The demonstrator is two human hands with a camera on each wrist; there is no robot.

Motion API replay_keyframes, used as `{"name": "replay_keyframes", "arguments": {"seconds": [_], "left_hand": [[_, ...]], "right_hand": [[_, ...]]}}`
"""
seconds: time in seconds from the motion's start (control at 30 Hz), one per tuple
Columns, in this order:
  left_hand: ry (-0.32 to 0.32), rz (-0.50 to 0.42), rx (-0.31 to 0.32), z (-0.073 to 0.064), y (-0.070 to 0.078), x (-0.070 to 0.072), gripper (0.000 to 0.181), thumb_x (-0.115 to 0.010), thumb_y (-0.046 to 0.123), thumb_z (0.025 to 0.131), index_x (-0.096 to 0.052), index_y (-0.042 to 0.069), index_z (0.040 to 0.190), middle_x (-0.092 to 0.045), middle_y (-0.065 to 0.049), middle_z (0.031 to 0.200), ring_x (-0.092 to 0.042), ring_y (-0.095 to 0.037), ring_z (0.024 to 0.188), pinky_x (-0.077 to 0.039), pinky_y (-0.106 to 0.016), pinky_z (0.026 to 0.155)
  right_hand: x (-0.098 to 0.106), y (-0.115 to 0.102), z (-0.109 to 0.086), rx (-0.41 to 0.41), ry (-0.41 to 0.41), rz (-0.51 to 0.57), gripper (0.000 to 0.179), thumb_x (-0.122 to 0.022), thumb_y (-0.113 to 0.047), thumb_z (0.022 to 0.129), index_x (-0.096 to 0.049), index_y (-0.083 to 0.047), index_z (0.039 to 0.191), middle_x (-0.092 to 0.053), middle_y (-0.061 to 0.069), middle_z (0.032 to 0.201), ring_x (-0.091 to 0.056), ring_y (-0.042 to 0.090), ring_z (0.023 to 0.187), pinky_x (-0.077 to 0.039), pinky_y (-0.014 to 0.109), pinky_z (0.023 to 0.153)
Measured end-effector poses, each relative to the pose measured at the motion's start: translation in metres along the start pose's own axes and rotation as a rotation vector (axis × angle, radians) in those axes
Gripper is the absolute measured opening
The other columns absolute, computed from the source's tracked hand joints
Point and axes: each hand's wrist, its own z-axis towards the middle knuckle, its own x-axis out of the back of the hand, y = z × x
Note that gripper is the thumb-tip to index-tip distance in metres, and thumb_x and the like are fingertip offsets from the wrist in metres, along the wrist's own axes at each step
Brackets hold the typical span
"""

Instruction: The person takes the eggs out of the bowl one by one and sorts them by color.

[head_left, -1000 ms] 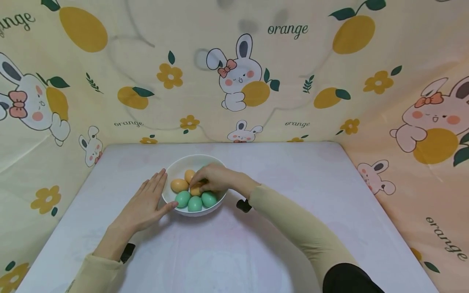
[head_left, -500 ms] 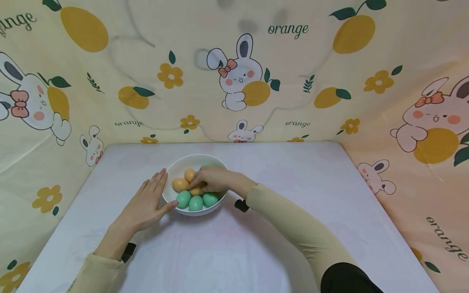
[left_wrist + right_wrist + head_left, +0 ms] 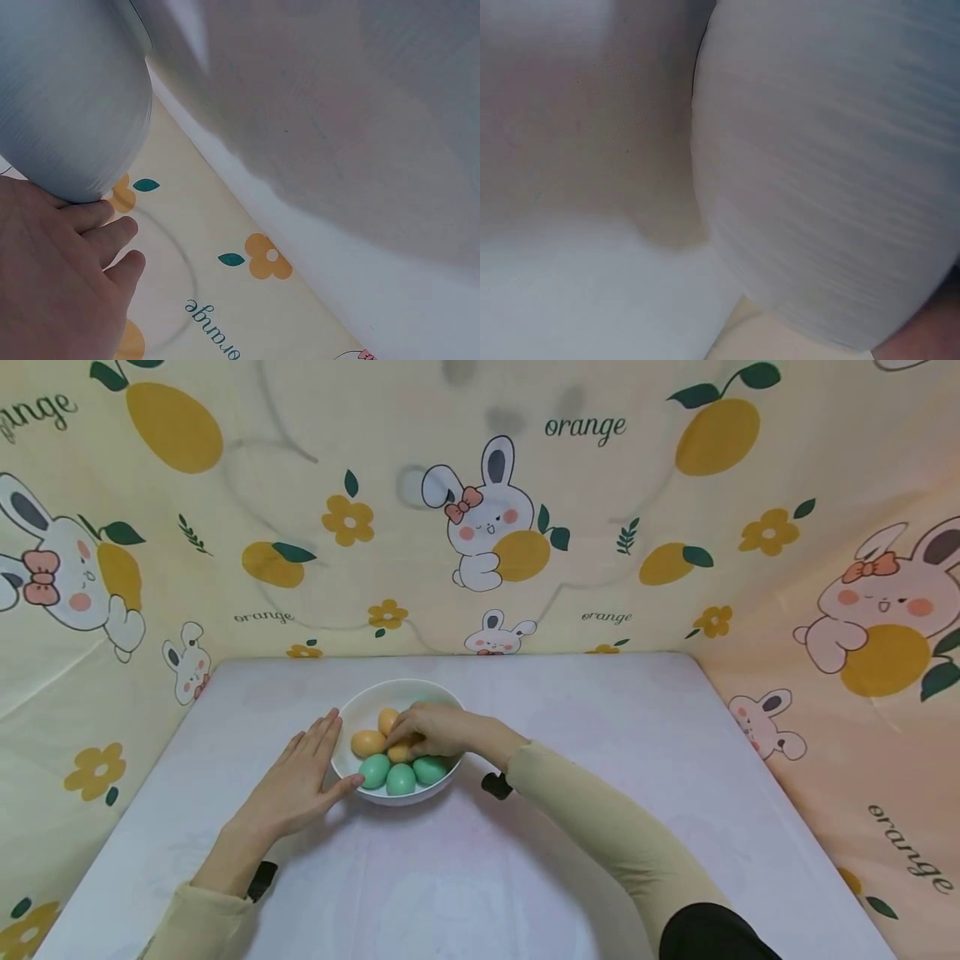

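Eggs [image 3: 367, 743], some orange and some green, are lying together in the white bowl [image 3: 367, 706], whose raised wall is probably keeping such round pieces from rolling off across the table [image 3: 570, 718]. Three green eggs [image 3: 401, 780] are lining the bowl's near side, while two orange ones are sitting loose toward its left and back.

Over the bowl's middle, the right hand [image 3: 442, 731] is pinching one more orange egg [image 3: 398, 752] between thumb and fingers. That egg is nestling low among its neighbours, which is likely why the hand is bending downward over the bowl's right rim, fingertips foremost. How firmly it is gripping cannot be told: the hand is covering most of the contact, and the right wrist view is showing chiefly the bowl's outer wall.

At the bowl's left, the left hand [image 3: 296, 777] is holding no egg. Its straight fingers are lying near one another along the outside of the bowl, and its thumb is standing apart at the near rim. This spread seems to be bracing the bowl against sliding while the other hand is working inside; how hard it is pressing is not showing.
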Motion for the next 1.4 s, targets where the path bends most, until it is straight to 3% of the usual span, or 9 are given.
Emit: {"name": "replay_keyframes", "arguments": {"seconds": [0.27, 0.47, 0.73, 0.9, 1.2, 1.4], "left_hand": [[0.000, 0.008, 0.001, 0.001, 0.000, -0.001, 0.100, -0.052, 0.064, 0.102, -0.013, -0.005, 0.164, -0.011, -0.021, 0.173, -0.016, -0.043, 0.158, -0.017, -0.062, 0.126], [0.003, 0.007, -0.003, 0.000, 0.001, -0.001, 0.100, -0.052, 0.063, 0.102, -0.013, -0.005, 0.164, -0.012, -0.021, 0.173, -0.017, -0.044, 0.157, -0.018, -0.063, 0.126], [0.014, 0.012, -0.007, 0.000, 0.000, -0.004, 0.100, -0.053, 0.062, 0.101, -0.013, -0.005, 0.164, -0.013, -0.022, 0.172, -0.018, -0.044, 0.157, -0.018, -0.063, 0.126], [0.013, 0.021, -0.001, -0.001, 0.001, -0.005, 0.101, -0.053, 0.063, 0.101, -0.014, -0.005, 0.164, -0.014, -0.023, 0.172, -0.018, -0.044, 0.156, -0.018, -0.063, 0.126], [0.018, 0.024, -0.001, 0.000, 0.002, -0.003, 0.100, -0.053, 0.063, 0.101, -0.013, -0.005, 0.164, -0.014, -0.022, 0.172, -0.018, -0.045, 0.156, -0.018, -0.062, 0.126], [0.014, 0.023, 0.004, 0.000, 0.002, -0.003, 0.101, -0.053, 0.063, 0.101, -0.013, -0.006, 0.164, -0.013, -0.023, 0.172, -0.018, -0.045, 0.156, -0.018, -0.063, 0.126]], "right_hand": [[0.003, -0.003, -0.012, 0.012, 0.092, 0.040, 0.038, -0.075, -0.015, 0.097, -0.070, -0.015, 0.135, -0.065, 0.003, 0.137, -0.057, 0.019, 0.132, -0.039, 0.028, 0.118], [0.008, -0.009, -0.032, -0.041, 0.199, 0.137, 0.040, -0.075, -0.015, 0.098, -0.068, -0.013, 0.137, -0.061, 0.007, 0.135, -0.059, 0.019, 0.120, -0.051, 0.026, 0.102], [0.013, -0.006, -0.067, 0.020, 0.436, 0.231, 0.036, -0.075, -0.013, 0.097, -0.070, -0.011, 0.133, -0.060, 0.007, 0.125, -0.061, 0.016, 0.102, -0.059, 0.038, 0.091], [0.013, -0.001, -0.091, 0.033, 0.597, 0.243, 0.034, -0.074, -0.013, 0.098, -0.071, -0.010, 0.132, -0.061, 0.007, 0.124, -0.062, 0.014, 0.096, -0.059, 0.036, 0.085], [0.007, 0.014, -0.125, -0.099, 0.784, 0.370, 0.033, -0.072, -0.011, 0.099, -0.067, -0.005, 0.131, -0.065, 0.008, 0.132, -0.065, 0.023, 0.111, -0.061, 0.035, 0.091], [-0.002, 0.028, -0.140, -0.242, 0.807, 0.473, 0.037, -0.073, -0.014, 0.099, -0.065, -0.003, 0.133, -0.066, 0.011, 0.131, -0.067, 0.027, 0.111, -0.061, 0.040, 0.092]]}}
